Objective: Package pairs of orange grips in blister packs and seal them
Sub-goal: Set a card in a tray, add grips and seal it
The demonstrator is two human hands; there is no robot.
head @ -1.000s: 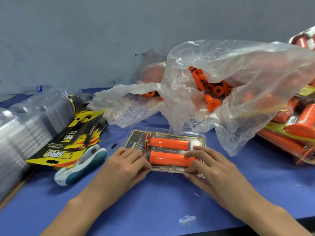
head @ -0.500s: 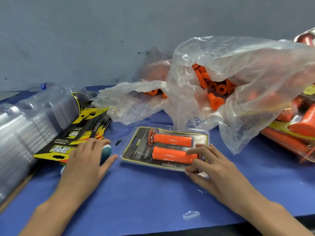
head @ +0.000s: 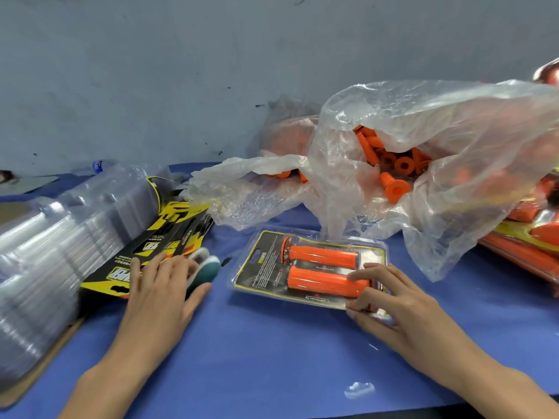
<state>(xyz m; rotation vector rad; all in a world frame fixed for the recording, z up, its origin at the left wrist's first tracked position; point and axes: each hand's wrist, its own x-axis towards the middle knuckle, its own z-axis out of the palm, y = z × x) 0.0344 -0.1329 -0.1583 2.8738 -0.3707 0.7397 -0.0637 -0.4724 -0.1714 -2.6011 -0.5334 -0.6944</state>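
While the right hand [head: 402, 309] grasps the right end of the blister pack [head: 266, 267], thumb at its near edge and curled fingers over the top, the pack lies flat about mid-desk. Index fingertip rests on the nearer of the two orange grips [head: 317, 281]. Judgement: this hold pins the closed shell so it cannot slide or spring open.

Left hand [head: 160, 294]: released, fingers straight and spread, laid over the teal-and-white tool [head: 208, 264] just left of the pack. Not closed round it. The tool is blurred; probably a stapler or similar sealer, cannot confirm.

Both grips sit side by side in their pockets, parallel to the desk's [head: 272, 358] near edge, over the black-and-yellow card. Judgement: loaded, seal not yet made.

Outward:
- Printed card inserts [head: 157, 243], fanned, partly under the left hand's fingertips, within reach for the next pack.
- Stack of empty clear shells [head: 60, 237] along the left edge.
- Clear plastic bag [head: 453, 140] toward the far edge, mouth open to the person, loose grips [head: 393, 189] showing.
- Filled packs [head: 532, 237] piled at the right edge, apart from the supplies.
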